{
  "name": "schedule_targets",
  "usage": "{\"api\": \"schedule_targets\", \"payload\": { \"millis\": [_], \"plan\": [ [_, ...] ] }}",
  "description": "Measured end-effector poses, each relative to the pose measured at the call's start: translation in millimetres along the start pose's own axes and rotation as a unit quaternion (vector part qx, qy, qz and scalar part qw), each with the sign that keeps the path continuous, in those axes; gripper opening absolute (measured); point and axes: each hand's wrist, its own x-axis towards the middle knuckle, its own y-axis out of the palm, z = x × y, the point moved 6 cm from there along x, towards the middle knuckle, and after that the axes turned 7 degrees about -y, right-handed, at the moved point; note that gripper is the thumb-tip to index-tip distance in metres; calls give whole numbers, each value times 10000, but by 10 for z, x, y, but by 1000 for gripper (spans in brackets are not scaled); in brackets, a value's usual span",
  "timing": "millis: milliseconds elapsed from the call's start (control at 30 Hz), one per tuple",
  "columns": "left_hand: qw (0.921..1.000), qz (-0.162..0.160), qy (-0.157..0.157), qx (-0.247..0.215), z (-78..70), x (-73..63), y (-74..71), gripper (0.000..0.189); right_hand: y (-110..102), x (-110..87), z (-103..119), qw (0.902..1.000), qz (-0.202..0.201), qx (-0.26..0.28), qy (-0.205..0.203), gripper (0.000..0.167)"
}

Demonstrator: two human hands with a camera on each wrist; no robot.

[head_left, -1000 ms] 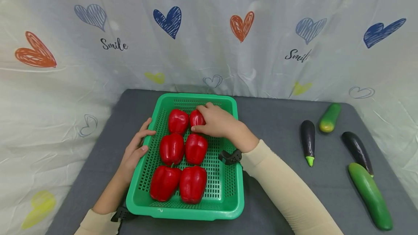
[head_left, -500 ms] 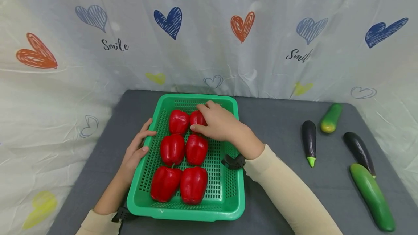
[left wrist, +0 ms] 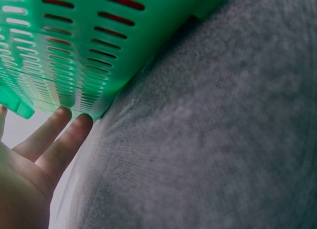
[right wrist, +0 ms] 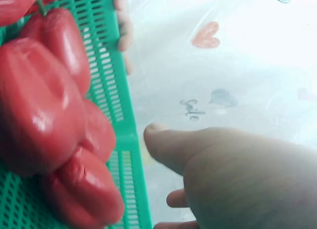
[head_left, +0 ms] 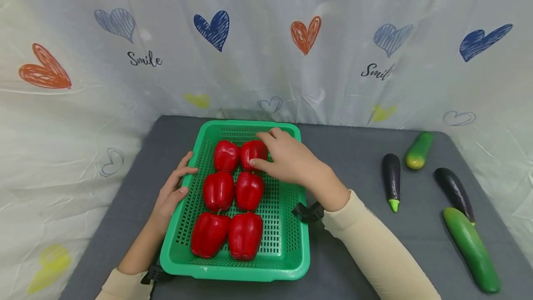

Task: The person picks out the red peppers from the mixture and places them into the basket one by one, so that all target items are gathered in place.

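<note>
A green plastic basket (head_left: pixel 235 273) holds two columns of red bell peppers (head_left: pixel 249 191), seen in the head view. My right hand (head_left: pixel 290 157) hovers at the far-right bell pepper (head_left: pixel 251 153), fingers spread and thumb near its side; in the right wrist view the thumb (right wrist: pixel 168 142) is apart from the peppers. My left hand (head_left: pixel 170 193) rests against the basket's left side, fingertips and thumb at the rim. The left wrist view shows two nearly straight fingers (left wrist: pixel 62 142) at the slotted basket wall (left wrist: pixel 79 56).
On the grey tablecloth (head_left: pixel 350 244) to the right lie two eggplants (head_left: pixel 391 177) and two green, cucumber-like vegetables (head_left: pixel 470 249). Behind the table hangs a white curtain (head_left: pixel 258 73) printed with hearts.
My right hand has loosened from the far-right bell pepper and drawn back a little to the right, uncovering more of it. The left hand stays at the basket rim.
</note>
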Motion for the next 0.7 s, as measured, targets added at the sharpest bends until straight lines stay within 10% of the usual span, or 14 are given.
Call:
{"api": "schedule_targets", "payload": {
  "millis": [700],
  "plan": [
    [9964, -222, 23, 817, -127, -78, -100, 56, -216, -510, -302, 9943, -1045, 104, -180, 71]
  ]
}}
